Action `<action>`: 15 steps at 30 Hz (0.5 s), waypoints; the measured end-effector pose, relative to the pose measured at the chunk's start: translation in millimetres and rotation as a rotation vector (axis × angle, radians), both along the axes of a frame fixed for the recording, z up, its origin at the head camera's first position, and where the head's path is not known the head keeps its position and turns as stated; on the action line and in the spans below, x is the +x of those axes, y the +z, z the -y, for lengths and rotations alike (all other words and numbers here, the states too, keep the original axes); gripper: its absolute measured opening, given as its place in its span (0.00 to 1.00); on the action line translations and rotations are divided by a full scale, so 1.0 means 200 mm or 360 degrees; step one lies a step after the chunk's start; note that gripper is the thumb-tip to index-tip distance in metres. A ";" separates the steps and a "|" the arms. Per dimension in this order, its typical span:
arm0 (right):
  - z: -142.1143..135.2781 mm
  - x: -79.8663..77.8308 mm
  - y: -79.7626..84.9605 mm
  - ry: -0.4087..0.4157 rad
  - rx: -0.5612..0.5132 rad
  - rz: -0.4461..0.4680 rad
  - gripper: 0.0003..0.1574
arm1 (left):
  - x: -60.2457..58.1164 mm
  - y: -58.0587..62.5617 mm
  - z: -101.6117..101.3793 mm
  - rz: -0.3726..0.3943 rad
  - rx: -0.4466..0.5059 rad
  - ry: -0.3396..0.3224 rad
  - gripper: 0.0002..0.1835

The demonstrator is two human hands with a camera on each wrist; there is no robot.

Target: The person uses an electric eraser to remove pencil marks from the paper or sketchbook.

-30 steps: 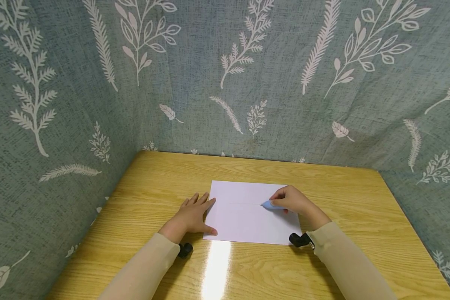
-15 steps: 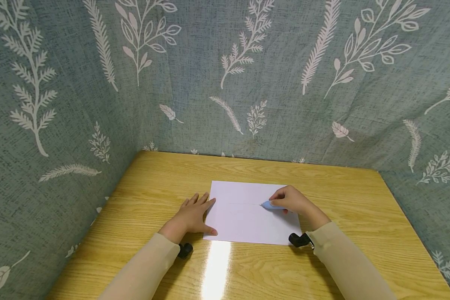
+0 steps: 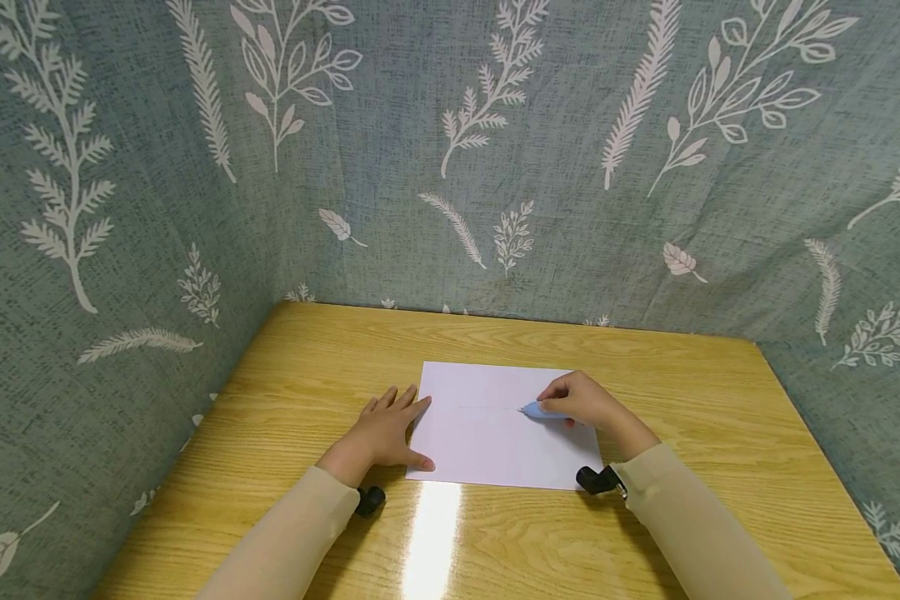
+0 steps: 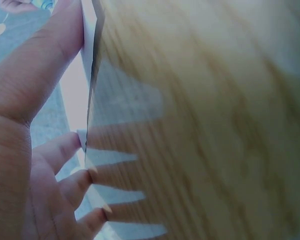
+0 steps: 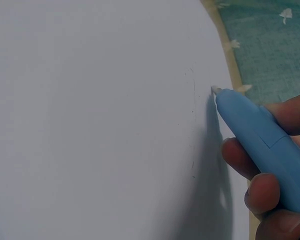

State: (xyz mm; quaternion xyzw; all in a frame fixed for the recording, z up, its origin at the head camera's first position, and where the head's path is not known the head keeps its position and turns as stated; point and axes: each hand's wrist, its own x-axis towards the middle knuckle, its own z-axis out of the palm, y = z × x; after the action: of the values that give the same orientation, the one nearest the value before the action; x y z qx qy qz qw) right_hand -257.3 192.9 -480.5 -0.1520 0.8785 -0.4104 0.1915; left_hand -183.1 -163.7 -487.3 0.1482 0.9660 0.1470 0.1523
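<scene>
A white sheet of paper [image 3: 487, 450] lies on the wooden table. My left hand [image 3: 382, 433] rests at its left edge with the fingers spread, thumb and index finger on the sheet. At the right half of the paper, my right hand [image 3: 581, 402] grips a thick light-blue pen-shaped tool [image 5: 262, 132]. Its exact kind is unclear. The small pale tip [image 5: 216, 90] points left in the head view and is at or just above the sheet. A thin, faint, broken line [image 5: 193, 95] runs across the paper, left of the tip in the head view.
The wooden table [image 3: 330, 350] is bounded by leaf-patterned blue-grey cloth [image 3: 390, 225] at the back and sides. Black wrist cameras [image 3: 598, 481] sit at both sleeves. A bright reflection lies in front of the paper.
The tool's tip has shifted very slightly to the left with my right hand. My left hand and the paper stay where they were.
</scene>
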 end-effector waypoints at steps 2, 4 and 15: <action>0.00 0.00 0.00 0.0002 -0.0004 0.0001 0.11 | 0.00 0.00 0.00 0.0000 -0.0003 -0.0002 0.60; 0.00 0.00 0.00 -0.0001 -0.0006 0.0006 0.11 | 0.00 0.00 0.00 0.0000 -0.0005 -0.0002 0.60; 0.00 0.00 -0.01 -0.0005 0.0007 -0.0004 0.10 | 0.00 0.00 0.00 0.0002 -0.0012 -0.0003 0.60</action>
State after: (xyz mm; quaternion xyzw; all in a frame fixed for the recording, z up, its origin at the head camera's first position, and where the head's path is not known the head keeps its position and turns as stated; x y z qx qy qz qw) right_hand -258.0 192.2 -481.9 -0.1507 0.8800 -0.4084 0.1901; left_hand -183.9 -163.8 -488.2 0.1484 0.9663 0.1434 0.1536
